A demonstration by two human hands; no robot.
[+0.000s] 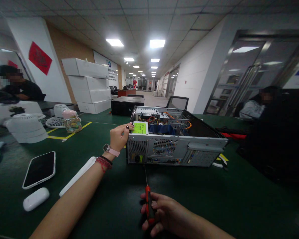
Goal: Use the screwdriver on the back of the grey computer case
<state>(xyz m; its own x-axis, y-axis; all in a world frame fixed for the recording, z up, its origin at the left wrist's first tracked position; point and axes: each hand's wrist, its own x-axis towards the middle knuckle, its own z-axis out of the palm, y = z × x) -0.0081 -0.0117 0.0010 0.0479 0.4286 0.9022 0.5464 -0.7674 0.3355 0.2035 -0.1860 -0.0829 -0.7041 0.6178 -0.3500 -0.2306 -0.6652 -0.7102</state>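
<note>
An opened desktop computer case (169, 141) lies on its side on the green table, its back panel turned towards me. Wires and drive bays show inside it. At its left corner sits the power supply with a bright yellow-green label (140, 128). My left hand (119, 136) rests on that corner, thumb and fingers bent over the edge and touching the power supply. Low in front of the case, my right hand (161, 212) grips a red and black screwdriver (148, 204). Its thin shaft points away from me, the tip near the case's bottom edge; I cannot tell whether they touch.
Left of my arm lie a phone (40, 170), a white earbud case (36, 199) and a long white object (77, 176). Behind them stand a small white fan (59, 116) and a jar (72, 122). White boxes (87, 84) are stacked further back. People sit at both sides.
</note>
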